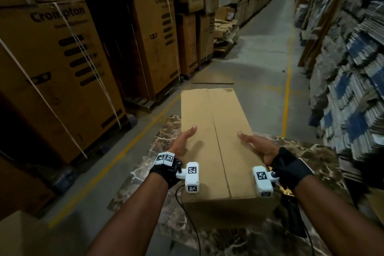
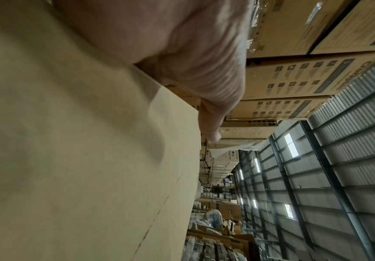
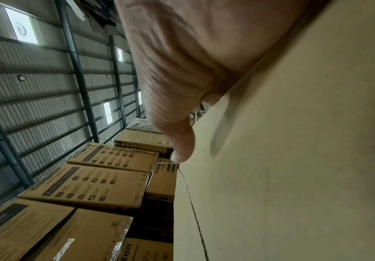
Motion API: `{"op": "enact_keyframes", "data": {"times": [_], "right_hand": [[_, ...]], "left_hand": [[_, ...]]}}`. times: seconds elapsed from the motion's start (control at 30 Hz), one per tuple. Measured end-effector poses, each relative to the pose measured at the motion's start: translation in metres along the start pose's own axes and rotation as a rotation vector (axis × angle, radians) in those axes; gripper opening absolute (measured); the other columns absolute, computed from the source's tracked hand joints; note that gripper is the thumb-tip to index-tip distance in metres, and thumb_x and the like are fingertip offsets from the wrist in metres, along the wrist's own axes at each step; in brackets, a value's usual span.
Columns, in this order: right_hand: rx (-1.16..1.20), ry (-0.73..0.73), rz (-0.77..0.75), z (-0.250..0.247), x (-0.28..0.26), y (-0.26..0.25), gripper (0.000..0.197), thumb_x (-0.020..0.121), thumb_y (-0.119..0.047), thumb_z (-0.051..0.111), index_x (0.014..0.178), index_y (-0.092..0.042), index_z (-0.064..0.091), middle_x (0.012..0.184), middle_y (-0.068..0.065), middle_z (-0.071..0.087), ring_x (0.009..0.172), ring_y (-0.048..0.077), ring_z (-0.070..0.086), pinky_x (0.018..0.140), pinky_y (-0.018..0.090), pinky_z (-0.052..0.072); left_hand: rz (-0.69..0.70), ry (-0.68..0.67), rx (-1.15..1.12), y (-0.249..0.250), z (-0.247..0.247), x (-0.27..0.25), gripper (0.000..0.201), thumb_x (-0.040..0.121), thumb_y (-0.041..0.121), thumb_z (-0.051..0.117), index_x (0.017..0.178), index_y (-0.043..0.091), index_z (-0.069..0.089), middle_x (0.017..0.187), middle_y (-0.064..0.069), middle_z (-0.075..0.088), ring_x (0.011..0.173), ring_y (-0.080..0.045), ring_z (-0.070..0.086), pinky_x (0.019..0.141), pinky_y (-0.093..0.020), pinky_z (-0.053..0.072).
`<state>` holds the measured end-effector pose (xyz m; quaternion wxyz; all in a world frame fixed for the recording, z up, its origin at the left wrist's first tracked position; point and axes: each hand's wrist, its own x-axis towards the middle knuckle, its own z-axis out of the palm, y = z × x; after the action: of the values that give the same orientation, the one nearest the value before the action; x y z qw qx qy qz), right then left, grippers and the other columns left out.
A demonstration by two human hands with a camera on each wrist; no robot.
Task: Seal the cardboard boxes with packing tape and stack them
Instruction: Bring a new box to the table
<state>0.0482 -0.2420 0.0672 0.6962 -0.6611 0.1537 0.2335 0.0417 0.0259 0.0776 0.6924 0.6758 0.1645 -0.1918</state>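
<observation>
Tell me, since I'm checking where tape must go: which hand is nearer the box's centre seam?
Right, narrowly. The right hand rests on the flap right of the centre seam of the box; the left hand lies on the left flap, slightly farther off.

"Crompton" is printed in dark letters on the big stacked cartons [image 1: 62,64] beside the aisle, and again on the carton stacks [image 3: 88,183] in the right wrist view. A small "LG" logo marks a white carton [image 2: 228,156] farther off. The smaller print is unreadable.
</observation>
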Motion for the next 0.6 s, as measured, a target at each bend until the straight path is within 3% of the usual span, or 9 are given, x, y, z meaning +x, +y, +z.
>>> {"op": "enact_keyframes", "data": {"times": [0.13,0.27,0.37,0.47,0.6], "right_hand": [[-0.045,-0.058,0.031,-0.021,0.006,-0.006,0.052,0.090,-0.049,0.072,0.127,-0.012,0.068,0.122,0.018,0.073,0.109,0.037,0.068,0.106,0.056,0.050],[-0.103,-0.088,-0.020,-0.033,0.003,-0.001,0.046,0.097,-0.046,0.066,0.130,-0.014,0.064,0.124,0.017,0.072,0.114,0.037,0.067,0.105,0.056,0.051],[-0.138,-0.094,-0.074,-0.039,-0.002,0.007,0.060,0.090,-0.051,0.074,0.137,-0.016,0.059,0.128,0.017,0.070,0.122,0.042,0.064,0.107,0.062,0.047],[-0.189,-0.120,-0.157,-0.038,-0.014,0.020,0.047,0.096,-0.043,0.068,0.137,-0.021,0.058,0.129,0.008,0.071,0.120,0.034,0.066,0.107,0.059,0.048],[-0.224,-0.069,-0.198,-0.033,-0.039,0.038,0.038,0.098,-0.034,0.066,0.134,-0.028,0.058,0.130,0.000,0.071,0.118,0.024,0.068,0.107,0.048,0.051]], "left_hand": [[0.003,-0.002,0.010,-0.003,0.012,0.010,0.074,0.093,0.057,0.063,0.155,0.024,0.039,0.167,-0.008,0.022,0.151,-0.036,0.022,0.123,-0.055,0.020],[-0.045,-0.026,0.079,-0.006,0.014,0.009,0.094,0.075,0.067,0.078,0.152,0.023,0.046,0.164,-0.009,0.033,0.147,-0.037,0.032,0.118,-0.050,0.031],[-0.054,-0.032,0.238,-0.010,0.009,0.000,0.078,0.089,0.059,0.069,0.151,0.018,0.045,0.163,-0.013,0.035,0.147,-0.037,0.034,0.107,-0.040,0.037],[-0.028,-0.051,0.394,-0.010,0.001,-0.011,0.076,0.091,0.060,0.066,0.150,0.017,0.046,0.161,-0.013,0.038,0.146,-0.037,0.036,0.111,-0.046,0.037],[0.181,-0.053,0.614,-0.008,-0.007,-0.031,0.067,0.095,0.052,0.065,0.144,0.007,0.052,0.148,-0.015,0.054,0.110,-0.025,0.058,0.093,-0.036,0.046]]}}
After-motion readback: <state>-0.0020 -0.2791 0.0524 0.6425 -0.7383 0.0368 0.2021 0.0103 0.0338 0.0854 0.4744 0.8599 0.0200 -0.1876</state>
